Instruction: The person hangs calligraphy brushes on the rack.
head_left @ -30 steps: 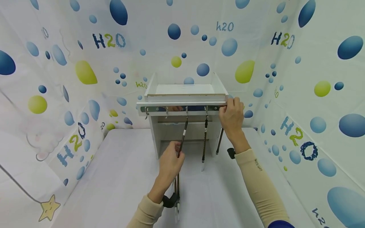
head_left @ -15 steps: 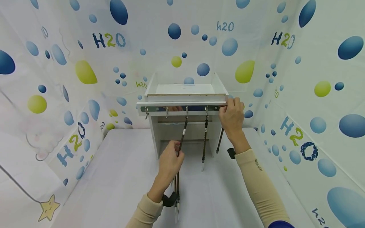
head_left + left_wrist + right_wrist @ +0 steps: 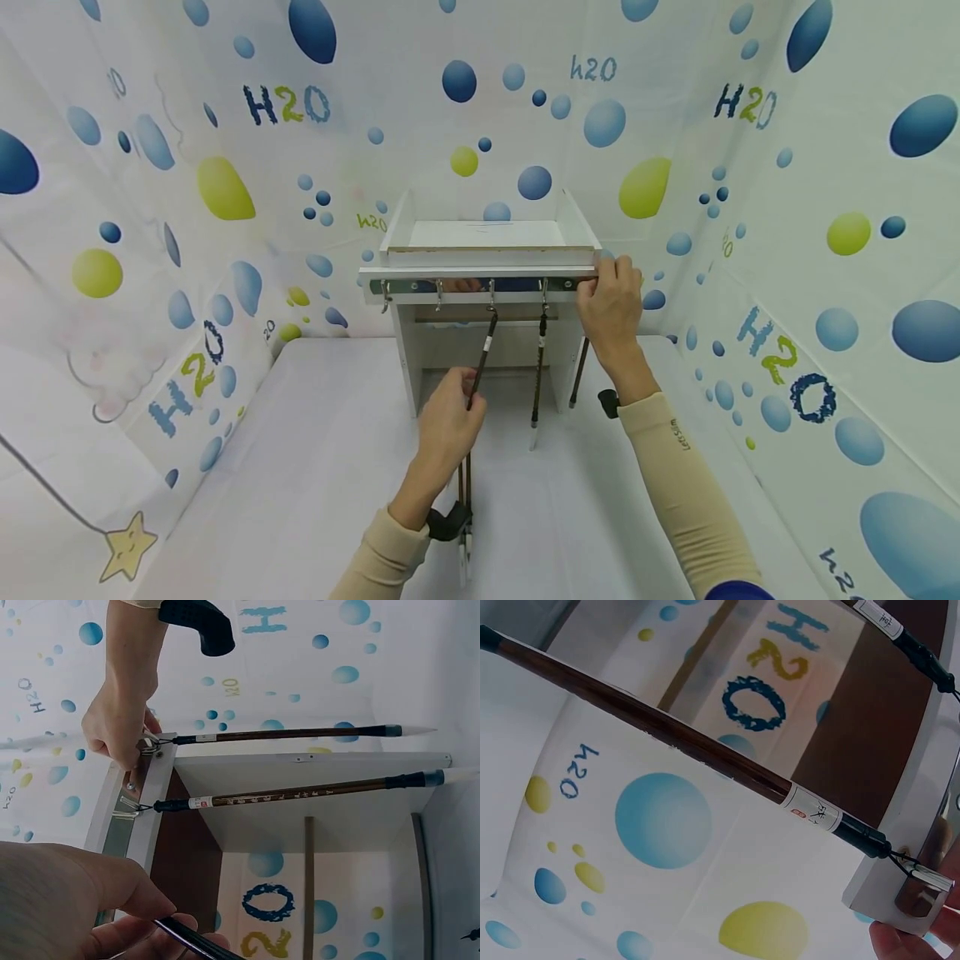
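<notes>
Head view: a white rack (image 3: pixel 487 250) stands at the back of the bench (image 3: pixel 315 433), w/ a metal hook rail (image 3: pixel 480 286) along its front edge. Left hand (image 3: pixel 448 427) has its fingers curled round the shaft of a brush (image 3: pixel 482 354), pinching it partway down; the brush slants up to a hook near the rail's middle, and its loop looks to be at the hook, tho whether it's fully seated I can't tell. More brushes seem to be held in the same hand, their tips poking out below the wrist (image 3: pixel 465 558). Right hand (image 3: pixel 611 304) grips the rail's right end, thumb and fingers closed round the edge, steadying the rack. Left wrist view shows the hung ones clearly: a 2nd brush (image 3: pixel 300 793) on its hook and a 3rd brush (image 3: pixel 292 734) on the end hook right by the right hand (image 3: pixel 120 727). Right wrist view has the 3rd brush (image 3: pixel 667 735) close up, loop over the end peg. As I read it: 2 brushes hung, 1 at its hook, approx. 2 hooks (image 3: pixel 386 293) at the left are bare, so the hanging looks about half done.
</notes>
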### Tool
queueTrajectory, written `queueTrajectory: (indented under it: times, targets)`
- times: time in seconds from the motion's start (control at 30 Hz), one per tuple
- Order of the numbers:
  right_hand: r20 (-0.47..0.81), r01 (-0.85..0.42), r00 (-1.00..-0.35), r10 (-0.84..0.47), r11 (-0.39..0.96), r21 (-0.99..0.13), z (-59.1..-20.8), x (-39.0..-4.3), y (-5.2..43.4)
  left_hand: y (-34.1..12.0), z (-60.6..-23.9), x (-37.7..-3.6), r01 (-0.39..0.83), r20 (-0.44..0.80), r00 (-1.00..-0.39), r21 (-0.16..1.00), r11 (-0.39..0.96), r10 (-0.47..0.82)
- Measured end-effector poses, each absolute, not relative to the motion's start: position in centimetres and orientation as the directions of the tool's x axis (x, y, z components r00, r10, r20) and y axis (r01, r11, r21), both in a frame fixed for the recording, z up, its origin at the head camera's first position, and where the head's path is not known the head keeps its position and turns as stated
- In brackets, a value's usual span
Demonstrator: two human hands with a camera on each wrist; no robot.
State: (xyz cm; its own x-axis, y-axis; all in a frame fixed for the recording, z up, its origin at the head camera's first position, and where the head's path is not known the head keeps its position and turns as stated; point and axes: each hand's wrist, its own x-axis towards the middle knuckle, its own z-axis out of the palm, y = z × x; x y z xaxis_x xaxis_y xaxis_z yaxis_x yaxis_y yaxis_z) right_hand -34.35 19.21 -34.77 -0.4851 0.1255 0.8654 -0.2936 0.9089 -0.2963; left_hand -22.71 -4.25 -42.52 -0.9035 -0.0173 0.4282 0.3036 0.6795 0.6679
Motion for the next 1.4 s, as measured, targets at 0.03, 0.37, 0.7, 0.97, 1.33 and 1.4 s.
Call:
queueTrajectory:
  times: [0.03,0.37,0.7,0.97,1.33,1.4]
  targets:
    - [0.863,-0.293,-0.489,0.127,0.908,-0.299,-34.8,-34.3,19.2,-4.3,-42.5,-22.7,0.307,0.432,-0.902,0.665,0.681,-0.016]
    - [0.859,-0.284,-0.495,0.131,0.91,-0.303,-34.8,-34.3,19.1,-4.2,-42.2,-22.9,0.311,0.431,-0.902,0.669,0.675,-0.011]
    - [0.854,-0.279,-0.504,0.132,0.911,-0.305,-34.9,-34.5,19.3,-3.9,-42.7,-23.6,0.308,0.415,-0.91,0.674,0.671,0.001]
    - [0.859,-0.295,-0.498,0.12,0.908,-0.297,-34.9,-34.5,19.4,-3.6,-43.9,-23.9,0.279,0.364,-0.931,0.724,0.631,-0.006]
    - [0.87,-0.293,-0.476,0.126,0.91,-0.292,-35.0,-34.6,19.3,-3.0,-45.2,-24.8,0.274,0.352,-0.936,0.73,0.626,0.0]
    - [0.867,-0.29,-0.482,0.127,0.911,-0.294,-35.0,-34.6,19.2,-2.8,-45.3,-25.0,0.278,0.355,-0.935,0.726,0.629,0.003]
